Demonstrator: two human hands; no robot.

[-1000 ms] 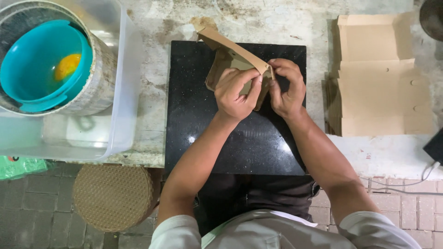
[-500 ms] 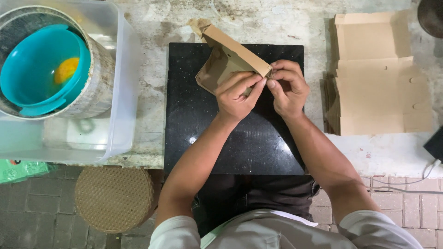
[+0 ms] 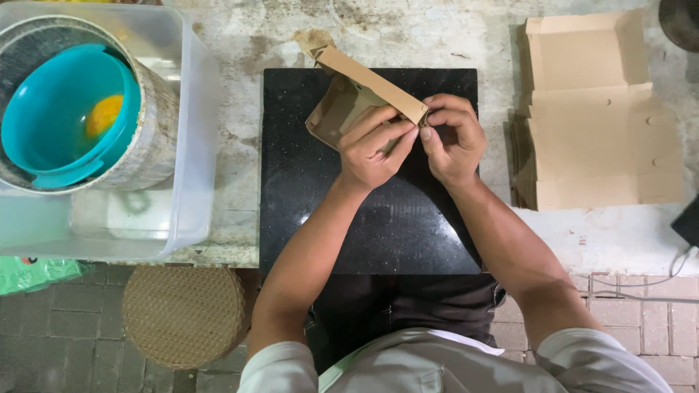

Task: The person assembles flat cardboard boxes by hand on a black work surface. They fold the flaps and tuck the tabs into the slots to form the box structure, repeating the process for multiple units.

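Both hands are on a partly folded brown cardboard box (image 3: pixel 349 102), held just above the black stone slab (image 3: pixel 364 218) in the middle of the worktop (image 3: pixel 233 167). The left hand (image 3: pixel 375 149) is closed on it, thumb and fingers pinching the box's near right end from below and left. The right hand (image 3: pixel 455 138) is also closed, fingertips pinching the same end of the long flap, and the two hands' fingertips touch there. The box is tilted, its long flap running diagonally up-left to a crumpled tab past the slab's far edge. To the right of the slab, well apart from the hands, lies a stack of flat cardboard blanks (image 3: pixel 604 116). On the left, a clear plastic tub (image 3: pixel 196 145) holds a round container with a teal bowl (image 3: pixel 51 124) inside, something orange in the bowl. A woven round stool (image 3: pixel 182 313) sits below the worktop edge.
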